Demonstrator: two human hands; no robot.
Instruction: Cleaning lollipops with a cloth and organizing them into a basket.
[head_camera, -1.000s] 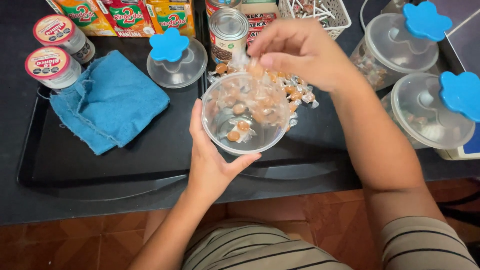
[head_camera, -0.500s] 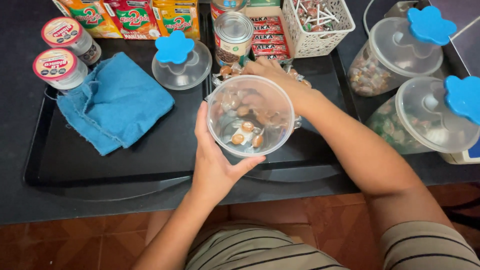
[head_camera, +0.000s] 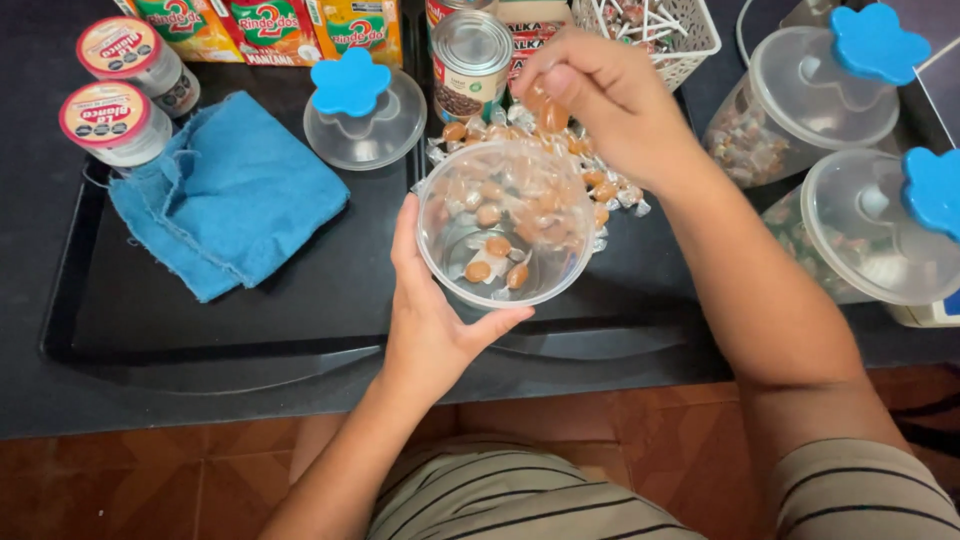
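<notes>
**Wrapped candies gathered over a clear jar**

Blue cloth (head_camera: 228, 195) lies on the black tray (head_camera: 200, 330). Left hand (head_camera: 435, 320) cups the clear plastic jar (head_camera: 505, 225) above the tray, fingers wrapped beneath. Right hand (head_camera: 600, 90), fingers pinched, holds wrapped caramel candies (head_camera: 548, 112) above the jar's rim; loose candies (head_camera: 600, 190) lie behind.

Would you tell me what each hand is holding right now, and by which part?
The left hand cradles the clear plastic jar by its side wall. The right hand pinches wrapped candies in its fingertips above the jar's mouth.
</notes>
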